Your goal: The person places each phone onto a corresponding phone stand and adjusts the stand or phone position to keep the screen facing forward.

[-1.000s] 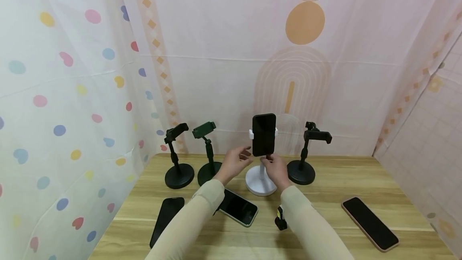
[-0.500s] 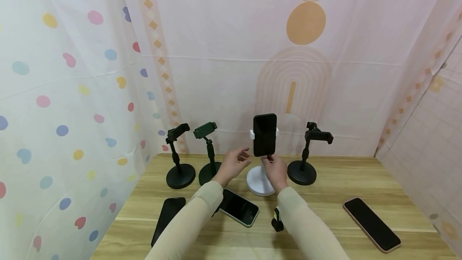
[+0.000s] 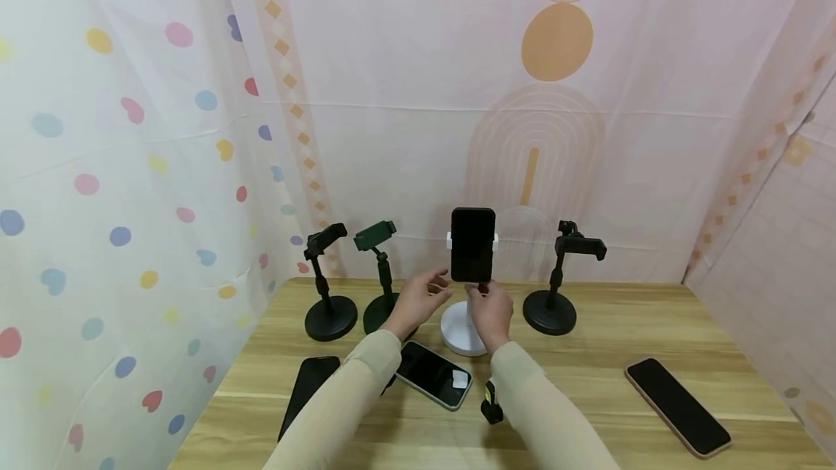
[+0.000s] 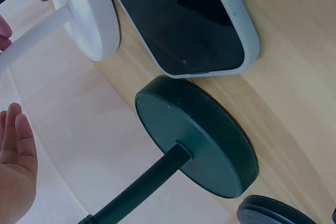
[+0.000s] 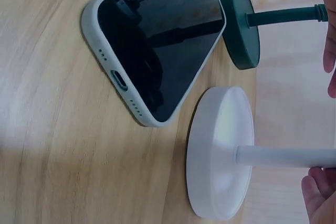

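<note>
A black phone stands upright in the clamp of a white phone stand. Just below the phone, my right hand grips the stand's post with thumb and fingers. Its fingertips touch the post in the right wrist view. To the left of the post, my left hand hovers with loosely bent fingers and holds nothing; in the left wrist view those fingers are apart from the white post. A phone in a pale case lies face up before the white base.
A dark green phone stand and a black one stand at the left, another black stand at the right. Flat on the table lie a black phone and a pink-edged phone.
The white stand has shifted slightly left with the phone, which now faces more squarely forward. My right hand has moved left with it. The left hand stays nearly in place.
</note>
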Motion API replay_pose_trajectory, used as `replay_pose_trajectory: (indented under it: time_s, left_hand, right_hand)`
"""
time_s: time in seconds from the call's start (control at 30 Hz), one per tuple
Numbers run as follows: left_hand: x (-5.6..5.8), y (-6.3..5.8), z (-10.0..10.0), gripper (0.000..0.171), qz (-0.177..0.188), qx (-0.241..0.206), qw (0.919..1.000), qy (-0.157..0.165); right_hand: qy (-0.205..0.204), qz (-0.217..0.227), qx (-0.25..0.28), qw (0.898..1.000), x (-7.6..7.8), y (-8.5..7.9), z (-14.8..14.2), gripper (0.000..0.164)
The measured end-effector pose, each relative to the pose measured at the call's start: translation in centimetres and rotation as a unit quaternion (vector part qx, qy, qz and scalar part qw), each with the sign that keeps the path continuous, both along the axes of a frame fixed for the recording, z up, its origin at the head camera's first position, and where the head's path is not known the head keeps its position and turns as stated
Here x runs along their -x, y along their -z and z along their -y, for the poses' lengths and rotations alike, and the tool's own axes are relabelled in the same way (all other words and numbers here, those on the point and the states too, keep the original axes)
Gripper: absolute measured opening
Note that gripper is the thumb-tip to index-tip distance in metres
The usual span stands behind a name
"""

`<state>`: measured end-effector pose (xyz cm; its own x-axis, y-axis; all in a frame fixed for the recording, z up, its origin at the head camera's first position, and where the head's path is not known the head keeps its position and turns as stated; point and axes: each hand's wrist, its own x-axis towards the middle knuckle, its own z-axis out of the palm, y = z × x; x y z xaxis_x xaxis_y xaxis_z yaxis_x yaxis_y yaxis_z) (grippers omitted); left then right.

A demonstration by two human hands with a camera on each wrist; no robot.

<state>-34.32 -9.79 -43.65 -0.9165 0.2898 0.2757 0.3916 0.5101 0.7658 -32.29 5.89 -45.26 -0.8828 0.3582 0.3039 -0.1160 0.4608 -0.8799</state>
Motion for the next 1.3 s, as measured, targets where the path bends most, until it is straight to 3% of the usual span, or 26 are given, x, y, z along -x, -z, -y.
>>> replay_pose_trajectory:
  time_s: [0.53,0.9,1.07,1.3]
  left_hand:
    - [-0.6,0.5,-0.2,0.044,0.001,0.016,0.9999,-0.002]
    - [-1.2,0.7,0.4,0.044,0.008,0.043,0.9991,0.004]
    - [-1.2,1.1,0.9,0.044,-0.007,0.097,0.9952,-0.009]
    - [-1.4,1.0,1.2,0.043,-0.023,0.192,0.9802,-0.042]
  right_hand:
    - [-0.036,0.033,-0.006,0.999,-0.1,0.0,-1.6,0.023]
    - [-0.055,0.07,-0.03,0.996,-1.0,0.0,-2.8,0.038]
    - [-0.078,0.086,-0.051,0.992,-1.5,0.0,-3.8,0.043]
    - [-0.108,0.09,-0.117,0.983,-2.6,-0.4,-5.9,0.044]
